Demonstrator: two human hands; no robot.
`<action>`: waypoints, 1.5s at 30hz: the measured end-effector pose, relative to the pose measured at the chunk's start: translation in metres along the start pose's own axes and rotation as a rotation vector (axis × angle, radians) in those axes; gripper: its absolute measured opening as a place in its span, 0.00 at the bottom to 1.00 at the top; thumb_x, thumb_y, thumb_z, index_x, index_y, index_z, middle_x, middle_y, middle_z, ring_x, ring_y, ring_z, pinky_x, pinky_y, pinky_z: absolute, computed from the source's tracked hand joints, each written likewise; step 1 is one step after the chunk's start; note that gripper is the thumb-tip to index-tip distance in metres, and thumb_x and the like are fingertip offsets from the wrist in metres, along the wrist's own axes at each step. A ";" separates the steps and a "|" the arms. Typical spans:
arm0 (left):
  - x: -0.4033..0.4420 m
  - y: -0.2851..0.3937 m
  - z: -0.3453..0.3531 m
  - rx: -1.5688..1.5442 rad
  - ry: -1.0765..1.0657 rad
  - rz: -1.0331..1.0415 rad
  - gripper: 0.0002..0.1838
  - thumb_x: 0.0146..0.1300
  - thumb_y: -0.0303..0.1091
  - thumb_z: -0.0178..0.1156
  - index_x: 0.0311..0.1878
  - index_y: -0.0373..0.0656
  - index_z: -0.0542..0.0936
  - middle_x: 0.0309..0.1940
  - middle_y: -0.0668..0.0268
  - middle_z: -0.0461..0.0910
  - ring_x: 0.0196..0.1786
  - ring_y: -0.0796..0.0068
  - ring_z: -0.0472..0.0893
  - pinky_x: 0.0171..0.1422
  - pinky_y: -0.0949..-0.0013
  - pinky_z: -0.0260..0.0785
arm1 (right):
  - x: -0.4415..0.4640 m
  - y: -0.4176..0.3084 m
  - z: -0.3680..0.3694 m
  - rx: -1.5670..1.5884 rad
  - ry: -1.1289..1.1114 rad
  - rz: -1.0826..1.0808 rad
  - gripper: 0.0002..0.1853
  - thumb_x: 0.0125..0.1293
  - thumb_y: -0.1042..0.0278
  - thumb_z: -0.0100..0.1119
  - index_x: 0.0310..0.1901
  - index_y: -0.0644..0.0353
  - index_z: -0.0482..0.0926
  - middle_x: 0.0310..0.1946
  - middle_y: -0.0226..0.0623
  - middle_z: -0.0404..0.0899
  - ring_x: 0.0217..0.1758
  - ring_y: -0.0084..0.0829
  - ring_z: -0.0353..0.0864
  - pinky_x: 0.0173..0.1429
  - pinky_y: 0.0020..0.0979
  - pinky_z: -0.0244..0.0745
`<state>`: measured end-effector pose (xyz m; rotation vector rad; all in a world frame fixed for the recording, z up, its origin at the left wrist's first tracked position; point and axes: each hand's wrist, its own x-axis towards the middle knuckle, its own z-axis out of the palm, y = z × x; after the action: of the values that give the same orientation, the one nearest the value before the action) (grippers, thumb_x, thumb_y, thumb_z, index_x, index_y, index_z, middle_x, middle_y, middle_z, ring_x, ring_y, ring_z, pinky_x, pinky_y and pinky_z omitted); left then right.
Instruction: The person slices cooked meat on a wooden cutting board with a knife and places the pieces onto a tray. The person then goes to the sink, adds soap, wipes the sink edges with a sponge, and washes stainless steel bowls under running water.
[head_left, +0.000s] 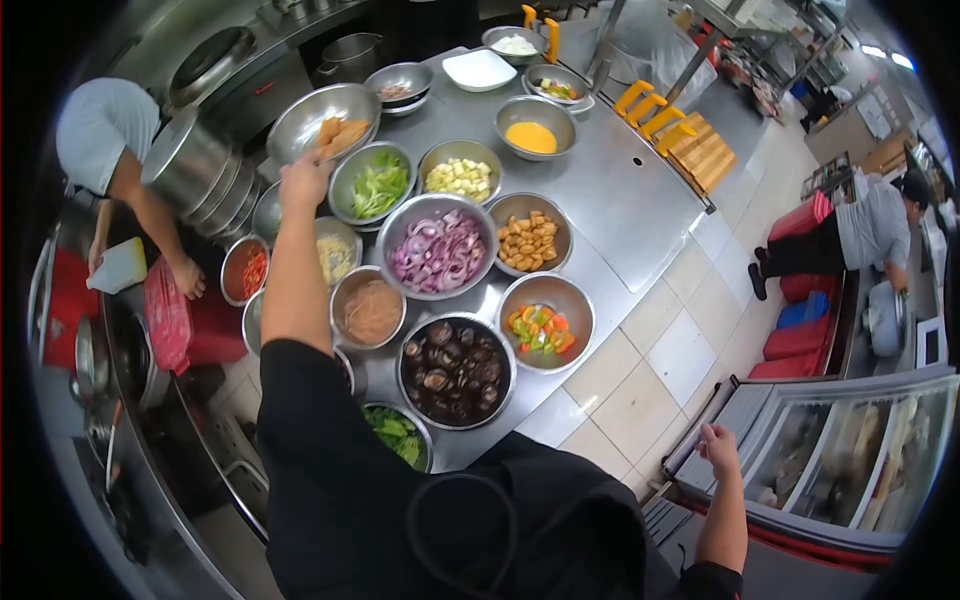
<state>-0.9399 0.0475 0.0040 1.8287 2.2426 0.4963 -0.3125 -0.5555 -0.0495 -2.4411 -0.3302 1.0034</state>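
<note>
My left hand [304,184] reaches across the steel table to the near rim of a wide metal bowl [296,120]. Its fingers look closed on that rim, partly hidden. Orange-brown pieces [342,133] lie in the bowl. Close by are bowls of sliced green vegetable [377,188], pale cubes [459,178] and chopped purple onion [438,252]. Nearer me stand a bowl of dark mushrooms [453,370] and one of diced peppers [541,330]. Out to the side, my right hand [718,448] is curled closed with nothing visible in it, over a glass-topped chest [830,450].
Several more bowls crowd the steel table [630,215], including yellow liquid [531,137] and browned chunks [527,240]. Yellow-handled tools [655,115] and a wooden board [702,158] line its far edge. One co-worker [108,135] bends at left beside stacked pots [200,172]; another [870,230] stands right.
</note>
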 end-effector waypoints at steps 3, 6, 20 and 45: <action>0.011 -0.007 0.007 0.019 0.186 0.006 0.23 0.65 0.57 0.60 0.55 0.54 0.85 0.51 0.44 0.82 0.59 0.45 0.76 0.63 0.50 0.69 | 0.016 0.038 -0.013 0.011 0.005 0.226 0.13 0.72 0.59 0.60 0.43 0.62 0.79 0.31 0.34 0.80 0.24 0.26 0.81 0.23 0.28 0.70; 0.013 -0.010 -0.011 -0.006 0.288 0.116 0.21 0.65 0.52 0.64 0.50 0.45 0.85 0.41 0.43 0.83 0.53 0.45 0.76 0.60 0.52 0.69 | 0.049 0.060 -0.027 -0.016 -0.003 0.274 0.17 0.69 0.55 0.62 0.43 0.63 0.80 0.28 0.33 0.80 0.23 0.27 0.81 0.24 0.29 0.72; -0.133 0.216 -0.054 -0.538 0.180 0.368 0.12 0.60 0.21 0.62 0.45 0.41 0.73 0.41 0.71 0.72 0.41 0.85 0.76 0.47 0.80 0.69 | 0.351 -0.296 -0.055 0.035 0.253 -0.803 0.28 0.72 0.47 0.56 0.51 0.71 0.82 0.45 0.55 0.85 0.53 0.43 0.84 0.60 0.37 0.75; -0.157 0.755 0.190 0.535 0.146 1.207 0.13 0.47 0.40 0.73 0.36 0.53 0.83 0.79 0.57 0.54 0.51 0.61 0.77 0.47 0.63 0.72 | 0.503 -0.490 -0.039 -0.059 0.104 -1.512 0.62 0.45 0.33 0.74 0.77 0.57 0.55 0.75 0.62 0.51 0.77 0.58 0.55 0.77 0.51 0.53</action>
<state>-0.1523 0.0512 0.1097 3.4051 1.1014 0.1584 0.0487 0.0468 -0.0732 -1.4837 -1.7587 0.1441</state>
